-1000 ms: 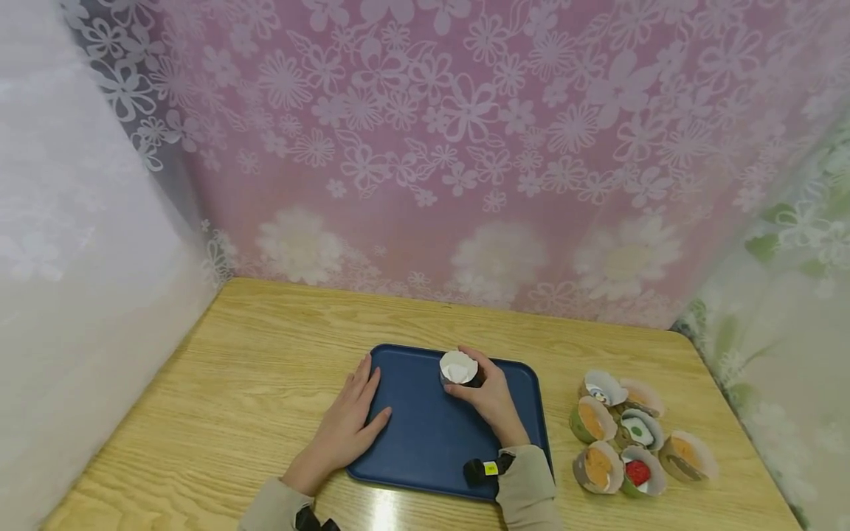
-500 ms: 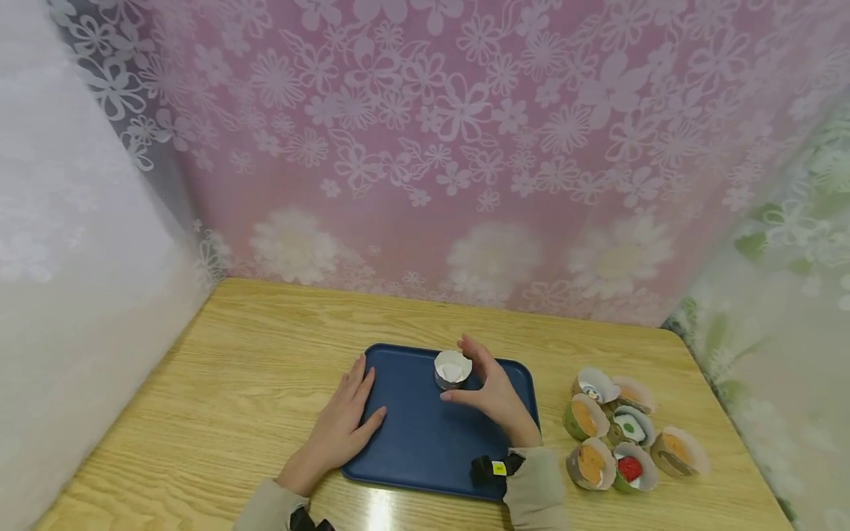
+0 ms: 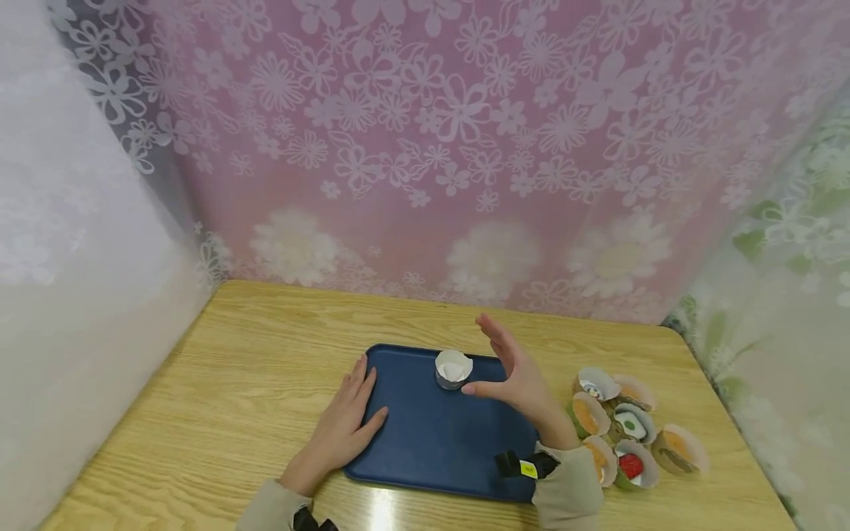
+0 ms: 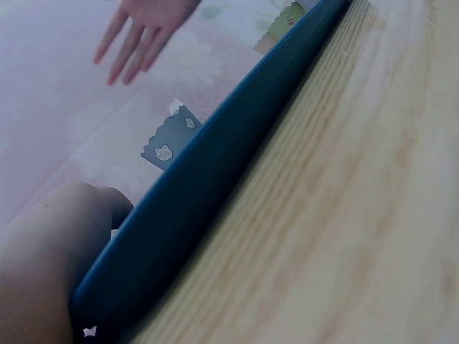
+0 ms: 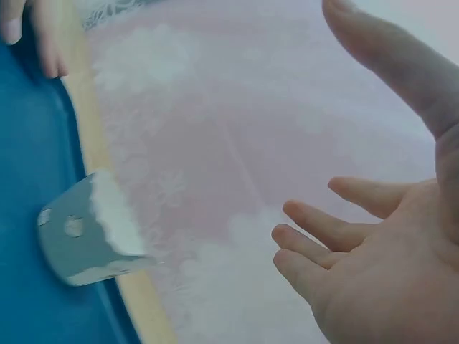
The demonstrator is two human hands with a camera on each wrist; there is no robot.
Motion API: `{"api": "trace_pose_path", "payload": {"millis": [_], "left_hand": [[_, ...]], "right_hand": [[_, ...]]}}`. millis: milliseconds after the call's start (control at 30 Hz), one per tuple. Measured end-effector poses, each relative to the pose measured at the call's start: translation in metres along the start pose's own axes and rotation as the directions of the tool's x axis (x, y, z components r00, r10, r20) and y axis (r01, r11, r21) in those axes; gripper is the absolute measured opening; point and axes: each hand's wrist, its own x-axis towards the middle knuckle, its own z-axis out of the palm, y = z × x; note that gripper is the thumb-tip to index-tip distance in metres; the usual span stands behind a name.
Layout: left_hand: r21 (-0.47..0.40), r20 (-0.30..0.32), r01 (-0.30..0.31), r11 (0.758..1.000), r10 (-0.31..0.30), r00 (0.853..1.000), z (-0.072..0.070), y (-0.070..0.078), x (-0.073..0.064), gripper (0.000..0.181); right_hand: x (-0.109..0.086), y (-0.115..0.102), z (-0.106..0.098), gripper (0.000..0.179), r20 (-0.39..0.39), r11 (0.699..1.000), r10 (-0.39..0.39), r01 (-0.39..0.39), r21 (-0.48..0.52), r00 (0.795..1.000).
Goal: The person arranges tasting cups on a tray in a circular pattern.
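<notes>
A paper cupcake cup [image 3: 453,371], grey-blue outside with small white animal faces and white inside, stands upright near the far edge of the blue tray [image 3: 438,442]. Just right of it my right hand [image 3: 524,380] hovers over the tray, thumb and fingers spread apart around nothing. The right wrist view shows the same cup [image 5: 82,233] apart from that hand. My left hand [image 3: 341,424] rests flat along the tray's left rim, fingers straight and thumb over the inside.
Several cupcakes in paper cups cluster right of the tray, one with a red top [image 3: 631,465], one white with a green dot [image 3: 629,425]. My right forearm partly covers the nearest ones. A floral curtain [image 3: 425,147] hangs behind the wooden table [image 3: 265,332].
My right hand has let go of the paper cup, spread its fingers and drawn back to the right. The cup stays on the tray; my left hand keeps its place.
</notes>
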Motion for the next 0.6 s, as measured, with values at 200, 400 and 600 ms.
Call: {"api": "trace_pose_path", "payload": {"millis": [200, 400, 600], "left_hand": [[-0.014, -0.009, -0.011, 1.0, 0.011, 1.0, 0.002, 0.002, 0.001, 0.07], [-0.006, -0.02, -0.012, 1.0, 0.012, 1.0, 0.001, 0.002, -0.001, 0.069], [-0.009, -0.014, -0.016, 1.0, 0.016, 1.0, -0.002, 0.002, 0.0, 0.069]], "right_hand": [[-0.006, -0.019, -0.023, 0.097, 0.006, 0.999, -0.017, 0.017, 0.048, 1.0], [-0.018, -0.033, -0.052, 0.084, -0.041, 0.999, 0.041, -0.041, -0.002, 0.998], [-0.042, -0.04, -0.084, 0.07, -0.142, 0.996, 0.089, -0.09, -0.003, 0.986]]}}
